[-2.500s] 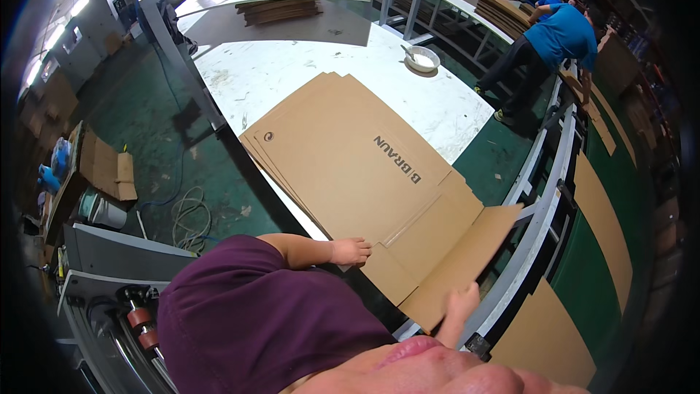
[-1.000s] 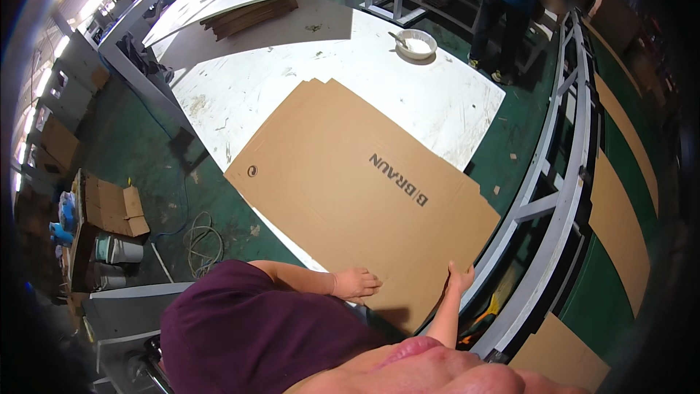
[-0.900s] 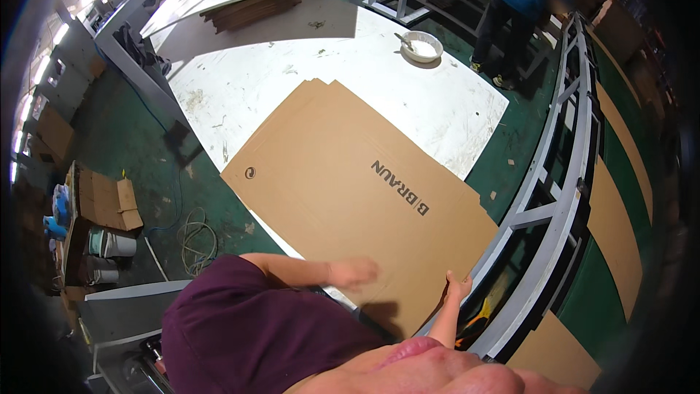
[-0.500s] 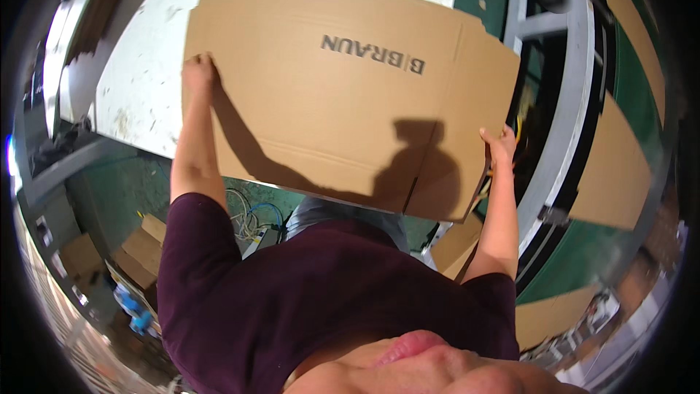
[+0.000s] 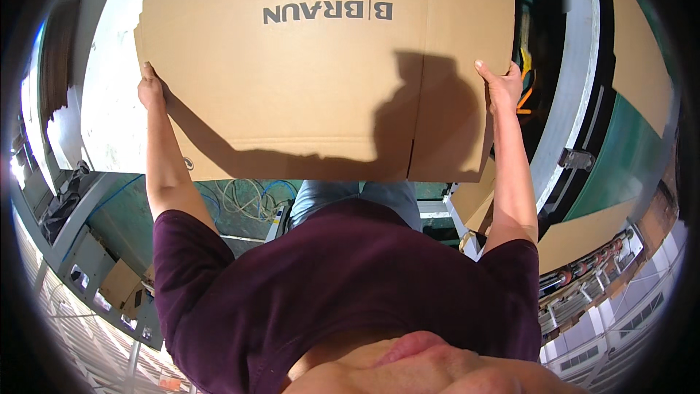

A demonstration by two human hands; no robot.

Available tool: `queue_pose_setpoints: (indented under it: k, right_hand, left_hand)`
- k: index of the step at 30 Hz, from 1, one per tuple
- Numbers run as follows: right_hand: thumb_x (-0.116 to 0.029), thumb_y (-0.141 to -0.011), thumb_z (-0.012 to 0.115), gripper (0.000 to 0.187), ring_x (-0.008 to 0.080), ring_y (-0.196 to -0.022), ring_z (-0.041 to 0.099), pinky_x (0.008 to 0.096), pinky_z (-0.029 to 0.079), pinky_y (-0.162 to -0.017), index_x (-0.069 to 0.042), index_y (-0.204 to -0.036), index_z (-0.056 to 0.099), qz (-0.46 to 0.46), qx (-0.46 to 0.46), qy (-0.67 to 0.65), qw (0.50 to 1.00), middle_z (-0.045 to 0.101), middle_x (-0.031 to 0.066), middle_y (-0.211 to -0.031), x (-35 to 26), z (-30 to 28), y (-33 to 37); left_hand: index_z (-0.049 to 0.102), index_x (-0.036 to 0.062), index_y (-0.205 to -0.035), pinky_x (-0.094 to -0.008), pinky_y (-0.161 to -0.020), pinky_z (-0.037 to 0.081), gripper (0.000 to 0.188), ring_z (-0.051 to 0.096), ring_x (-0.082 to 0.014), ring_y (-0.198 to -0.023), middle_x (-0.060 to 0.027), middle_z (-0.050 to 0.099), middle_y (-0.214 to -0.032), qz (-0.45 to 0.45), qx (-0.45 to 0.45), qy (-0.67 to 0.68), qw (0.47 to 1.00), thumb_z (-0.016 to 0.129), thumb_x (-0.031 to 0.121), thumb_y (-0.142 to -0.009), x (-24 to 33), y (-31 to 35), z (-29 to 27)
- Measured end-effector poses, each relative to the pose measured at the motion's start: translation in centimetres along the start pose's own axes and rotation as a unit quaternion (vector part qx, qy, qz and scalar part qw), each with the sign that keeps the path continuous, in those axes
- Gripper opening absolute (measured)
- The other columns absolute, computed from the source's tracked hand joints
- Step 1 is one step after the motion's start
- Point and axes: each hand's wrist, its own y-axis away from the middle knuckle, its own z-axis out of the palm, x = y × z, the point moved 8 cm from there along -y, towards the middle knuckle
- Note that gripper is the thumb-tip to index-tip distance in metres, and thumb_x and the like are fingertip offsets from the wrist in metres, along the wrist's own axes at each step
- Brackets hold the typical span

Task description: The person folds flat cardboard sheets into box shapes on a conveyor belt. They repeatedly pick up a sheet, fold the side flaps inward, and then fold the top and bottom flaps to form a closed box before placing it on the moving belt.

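**Sheet off the table, now held up**

White table (image 5: pixel 109 102) is sitting behind the cardboard (image 5: pixel 321 80), which was lying flat a second ago. Left hand (image 5: pixel 151 87) is clamping its left edge, right hand (image 5: pixel 499 86) its right edge, fingers curled round. Sheet is hanging between them, ready to carry or fold.

This is looking like a packing workshop or factory floor: a white worktable (image 5: pixel 109 102) is standing on green flooring (image 5: pixel 620 153), a grey metal conveyor frame (image 5: pixel 576 66) is running alongside, flattened cardboard (image 5: pixel 642 51) is lying about.
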Motion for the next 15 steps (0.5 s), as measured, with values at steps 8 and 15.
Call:
queue_pose_setpoints:
  k: [8, 15]
  right_hand:
    - [-0.017, -0.064, 0.086, 0.068, 0.0200, -0.098, 0.061, 0.0315, 0.048, -0.088, 0.001, -0.119, 0.051, -0.020, 0.056, 0.096, 0.994, 0.062, 0.0122, -0.112, -2.7, 0.5, 1.6]
    - [-0.022, -0.065, 0.086, 0.070, 0.0206, -0.098, 0.062, 0.0318, 0.048, -0.087, 0.001, -0.120, 0.051, -0.040, 0.017, 0.113, 0.993, 0.064, 0.0131, -0.110, 0.0, 0.8, -0.1]
  left_hand:
    - [0.071, 0.0063, -0.095, -0.0473, -0.080, 0.048, 0.071, 0.063, -0.0369, -0.094, -0.0160, 0.069, -0.098, -0.036, 0.082, -0.091, 0.992, 0.035, 0.068, -0.089, 4.4, 4.6, -2.5]
    - [0.068, 0.0043, -0.098, -0.0469, -0.082, 0.048, 0.063, 0.062, -0.0377, -0.096, -0.0186, 0.067, -0.101, 0.001, 0.123, -0.098, 0.988, 0.038, 0.060, -0.091, 3.7, 4.0, -2.1]
